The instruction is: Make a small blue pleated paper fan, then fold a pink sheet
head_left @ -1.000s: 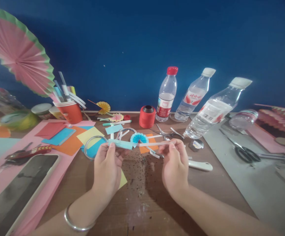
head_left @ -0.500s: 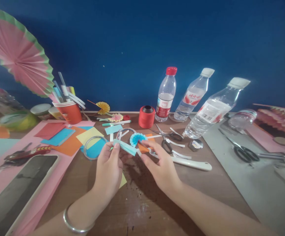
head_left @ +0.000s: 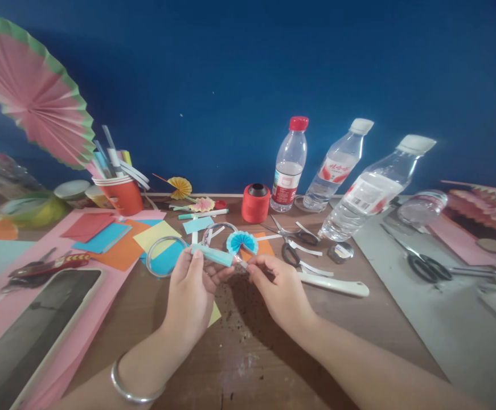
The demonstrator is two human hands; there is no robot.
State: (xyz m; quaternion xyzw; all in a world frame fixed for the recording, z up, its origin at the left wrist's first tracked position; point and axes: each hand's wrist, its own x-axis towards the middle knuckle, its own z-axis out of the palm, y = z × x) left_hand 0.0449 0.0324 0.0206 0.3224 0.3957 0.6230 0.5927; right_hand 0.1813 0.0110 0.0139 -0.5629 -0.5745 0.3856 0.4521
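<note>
My left hand (head_left: 191, 293) is closed on a narrow folded strip of light blue paper (head_left: 213, 254), thumb on top and fingers underneath. The strip points to the right, toward my right hand (head_left: 279, 290). That hand pinches a small clear piece that looks like tape (head_left: 241, 261), close to the strip's right end; whether the two touch I cannot tell. Just behind lies a blue pleated paper fan (head_left: 242, 243), partly opened, beside an orange paper square (head_left: 265, 246). Black-handled scissors (head_left: 290, 253) and thin white paper strips (head_left: 316, 269) lie beyond my right hand.
A white-handled tool (head_left: 337, 285) lies to the right. Behind stand a red roll (head_left: 255, 204) and bottles (head_left: 288, 182). Coloured papers (head_left: 119, 250), a clear tape roll (head_left: 148, 262), a phone (head_left: 46, 336) and a red cup (head_left: 123, 196) are at left. More scissors (head_left: 429, 267) lie right.
The blue strip has tilted and shifted slightly left and down. My right fingers have drawn together at the strip's right end, and the clear piece shows more plainly.
</note>
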